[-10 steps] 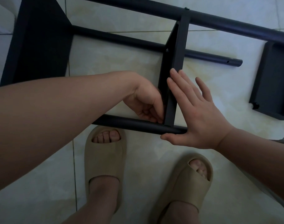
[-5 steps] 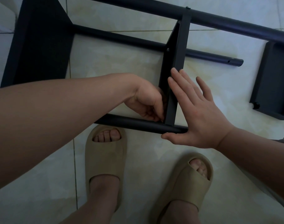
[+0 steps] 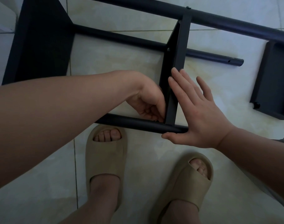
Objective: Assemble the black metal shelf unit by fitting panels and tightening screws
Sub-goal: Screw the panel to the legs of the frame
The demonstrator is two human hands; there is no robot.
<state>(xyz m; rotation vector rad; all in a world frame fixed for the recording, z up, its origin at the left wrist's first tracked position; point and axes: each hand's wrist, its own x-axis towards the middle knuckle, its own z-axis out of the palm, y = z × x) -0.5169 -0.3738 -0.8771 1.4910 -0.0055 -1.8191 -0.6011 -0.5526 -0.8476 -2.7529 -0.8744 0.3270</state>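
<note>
In the head view, the black shelf unit (image 3: pixel 178 62) lay on its side on the pale tiled floor (image 3: pixel 115 65), just ahead of the person's feet. Its near tube (image 3: pixel 130 121) ran across the middle of the frame. A narrow middle panel (image 3: pixel 180 46) stood on edge between that tube and the far tube (image 3: pixel 235 18) at the top. A small screw (image 3: pixel 168 49) showed on the panel's left face where a third tube (image 3: pixel 122 39) met it.

The left hand (image 3: pixel 147 102) reached in from the left to the corner where the middle panel met the near tube. Its fingers (image 3: pixel 151 114) were curled with their tips at the joint, but what they pinched, if anything, could not be told.

The right hand (image 3: pixel 201 117) lay flat against the panel's right face, its fingers (image 3: pixel 178 84) straight and released. The thumb lay along the end of the near tube.

A wide dark panel (image 3: pixel 41 46) closed the unit's left end. A loose panel (image 3: pixel 273 81) lay on the floor at the right, apart from the hands. Two beige sandals (image 3: pixel 105 152) stood below the near tube.
</note>
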